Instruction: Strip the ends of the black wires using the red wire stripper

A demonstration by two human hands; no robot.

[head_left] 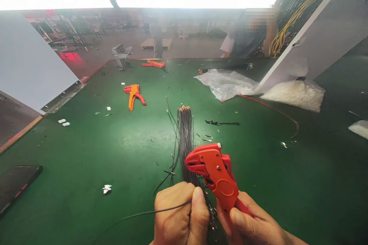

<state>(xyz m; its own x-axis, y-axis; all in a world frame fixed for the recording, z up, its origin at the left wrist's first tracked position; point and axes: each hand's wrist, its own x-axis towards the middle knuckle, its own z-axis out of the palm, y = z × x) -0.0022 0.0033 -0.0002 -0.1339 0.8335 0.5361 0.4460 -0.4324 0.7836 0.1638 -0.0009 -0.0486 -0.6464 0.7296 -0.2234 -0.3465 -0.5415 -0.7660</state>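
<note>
My left hand point(181, 214) is closed on a thin dark wire point(143, 213), pinched under the thumb, with its length trailing off to the left. In my right hand point(253, 222) is a red and orange wire stripper point(220, 176), fingers wrapped round its handles. The tool's jaws point left, above my left fist. Behind both hands lies a thick bundle of dark wires point(185, 134) with bare copper at the far ends. A few loose wires point(174, 149) lie along the bundle's left side.
Another orange wire stripper point(134, 95) and a further one point(153, 64) lie farther back on the green table point(86, 145). Clear plastic bags point(227, 84) lie at back right. A dark flat device point(18, 185) is at left. A person point(247, 38) is beyond the table.
</note>
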